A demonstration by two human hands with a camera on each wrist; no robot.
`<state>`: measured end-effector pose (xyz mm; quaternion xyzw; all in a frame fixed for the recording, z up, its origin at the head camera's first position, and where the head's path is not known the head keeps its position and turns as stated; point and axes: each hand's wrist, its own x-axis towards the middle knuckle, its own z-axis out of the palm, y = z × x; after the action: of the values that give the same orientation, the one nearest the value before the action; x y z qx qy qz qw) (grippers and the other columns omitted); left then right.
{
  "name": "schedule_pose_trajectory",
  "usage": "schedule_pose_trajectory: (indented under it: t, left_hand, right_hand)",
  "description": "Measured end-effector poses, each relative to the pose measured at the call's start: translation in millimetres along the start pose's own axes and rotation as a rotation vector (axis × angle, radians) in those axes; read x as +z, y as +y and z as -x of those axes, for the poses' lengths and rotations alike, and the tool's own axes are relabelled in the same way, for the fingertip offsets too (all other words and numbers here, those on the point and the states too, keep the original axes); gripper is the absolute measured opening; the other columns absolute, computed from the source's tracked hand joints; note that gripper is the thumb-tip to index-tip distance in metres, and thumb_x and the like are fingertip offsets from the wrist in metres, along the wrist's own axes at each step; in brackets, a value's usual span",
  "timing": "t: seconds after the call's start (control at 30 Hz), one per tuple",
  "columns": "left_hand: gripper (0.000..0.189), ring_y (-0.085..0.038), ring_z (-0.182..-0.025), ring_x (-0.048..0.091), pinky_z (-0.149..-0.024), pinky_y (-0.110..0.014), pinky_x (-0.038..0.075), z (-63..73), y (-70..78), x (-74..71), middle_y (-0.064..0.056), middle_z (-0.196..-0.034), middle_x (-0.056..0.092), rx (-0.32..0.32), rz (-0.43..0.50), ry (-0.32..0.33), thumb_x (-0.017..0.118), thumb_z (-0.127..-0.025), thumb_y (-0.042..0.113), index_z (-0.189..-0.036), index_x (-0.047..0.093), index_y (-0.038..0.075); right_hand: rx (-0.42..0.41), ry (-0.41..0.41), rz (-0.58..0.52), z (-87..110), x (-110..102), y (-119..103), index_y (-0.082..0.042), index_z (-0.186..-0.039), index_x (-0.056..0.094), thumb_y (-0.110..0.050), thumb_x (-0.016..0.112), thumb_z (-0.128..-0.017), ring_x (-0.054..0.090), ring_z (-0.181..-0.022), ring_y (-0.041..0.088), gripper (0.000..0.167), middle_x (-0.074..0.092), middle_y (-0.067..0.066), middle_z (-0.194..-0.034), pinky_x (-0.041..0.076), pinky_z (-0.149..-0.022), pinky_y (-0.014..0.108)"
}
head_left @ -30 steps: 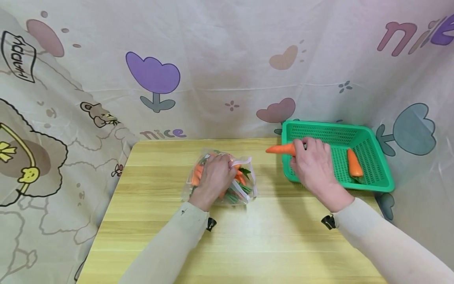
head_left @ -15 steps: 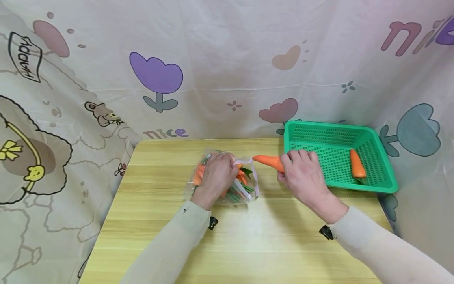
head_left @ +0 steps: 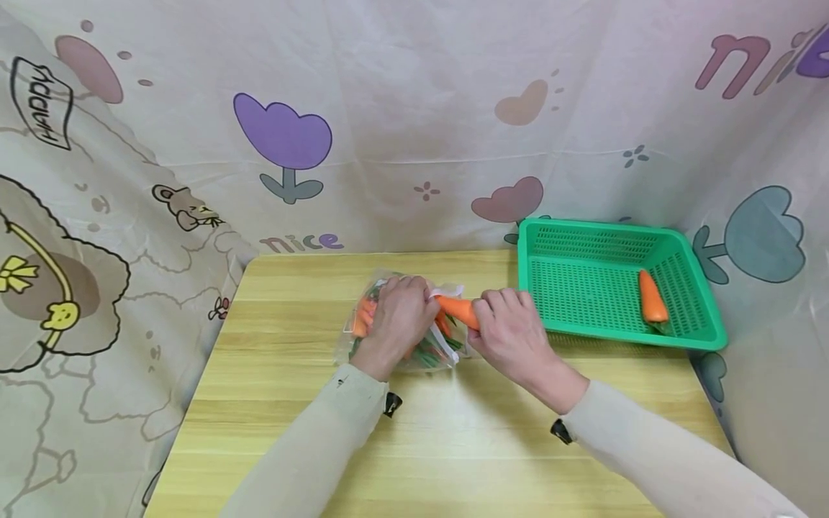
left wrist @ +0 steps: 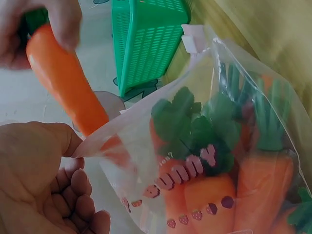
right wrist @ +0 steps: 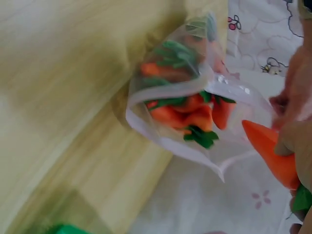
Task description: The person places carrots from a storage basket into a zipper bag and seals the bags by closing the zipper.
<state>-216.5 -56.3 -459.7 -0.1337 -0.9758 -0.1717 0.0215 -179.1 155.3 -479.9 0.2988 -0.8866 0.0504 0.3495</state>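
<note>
My left hand (head_left: 401, 320) pinches the upper edge of a clear zip bag (left wrist: 141, 170) between thumb and forefinger and holds its mouth apart. Inside the bag lie several orange carrots (right wrist: 170, 114) with green tops, and printed letters show on its side. My right hand (head_left: 514, 331) grips another carrot (head_left: 455, 309) near its green top. That carrot's pointed end is at the bag's mouth, which faces right; in the left wrist view the tip passes behind the film.
A green plastic basket (head_left: 583, 332) stands at the right back of the wooden table (head_left: 291, 432). One carrot (head_left: 652, 298) lies at the basket's right end. A printed curtain (head_left: 401, 129) hangs right behind the table and along both sides.
My right hand has carried the carrot left, from over the basket's left rim to the bag's mouth. The left hand stays in place on the bag.
</note>
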Motion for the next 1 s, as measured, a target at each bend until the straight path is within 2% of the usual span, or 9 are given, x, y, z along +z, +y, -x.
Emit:
schedule_pose_trajectory:
  t: [0.13,0.33,0.6,0.8,0.87,1.0]
  left_hand:
    - [0.017,-0.022,-0.089,0.052,-0.093,-0.039,0.044,-1.0,3.8,-1.3,0.001,-0.082,0.058,-0.008,0.0,0.014,0.066,-0.099,0.023,-0.087,0.057,0.014]
    - [0.017,-0.024,-0.089,0.053,-0.09,-0.037,0.045,-1.0,5.9,-1.4,0.0,-0.082,0.059,-0.003,-0.005,0.03,0.065,-0.1,0.022,-0.087,0.059,0.013]
    - [0.016,-0.025,-0.093,0.056,-0.092,-0.038,0.046,-1.0,6.5,-2.2,-0.002,-0.091,0.065,-0.002,-0.014,0.031,0.066,-0.101,0.025,-0.094,0.063,0.011]
    - [0.015,-0.025,-0.089,0.054,-0.089,-0.036,0.045,-0.7,8.3,-3.5,-0.002,-0.084,0.06,0.008,0.003,0.036,0.064,-0.1,0.022,-0.091,0.061,0.011]
    - [0.014,-0.025,-0.088,0.054,-0.088,-0.036,0.045,-0.6,8.8,-3.7,-0.002,-0.082,0.06,0.015,0.011,0.046,0.064,-0.099,0.02,-0.09,0.061,0.011]
    - [0.013,-0.027,-0.09,0.057,-0.09,-0.038,0.046,-0.6,9.3,-4.0,-0.003,-0.082,0.06,0.019,0.025,0.063,0.063,-0.098,0.019,-0.09,0.061,0.01]
  right_hand:
    - [0.003,-0.013,0.011,-8.7,26.2,-11.2,-0.007,-0.095,0.057,-0.029,0.083,-0.085,0.058,-0.077,0.032,0.035,0.064,0.011,-0.091,0.041,-0.065,0.041]
    - [0.024,-0.019,-0.018,-13.9,52.4,-19.0,-0.004,-0.103,0.06,-0.028,0.078,-0.092,0.062,-0.08,0.032,0.032,0.068,0.012,-0.098,0.042,-0.065,0.04]
    - [0.004,0.005,-0.084,-10.4,57.2,-21.0,-0.003,-0.106,0.062,-0.02,0.071,-0.096,0.064,-0.081,0.032,0.021,0.066,0.012,-0.101,0.047,-0.067,0.041]
    - [0.008,0.042,-0.085,-9.4,63.0,-19.2,-0.004,-0.099,0.064,-0.02,0.073,-0.095,0.066,-0.085,0.032,0.018,0.068,0.01,-0.097,0.049,-0.07,0.042]
    - [-0.002,0.035,-0.087,-9.7,66.0,-19.0,-0.005,-0.099,0.066,-0.019,0.074,-0.094,0.068,-0.087,0.03,0.017,0.07,0.008,-0.097,0.05,-0.071,0.041]
    - [-0.057,-0.032,-0.069,-8.9,69.4,-20.2,-0.004,-0.109,0.072,-0.019,0.071,-0.095,0.069,-0.096,0.027,0.021,0.075,0.007,-0.107,0.053,-0.073,0.037]
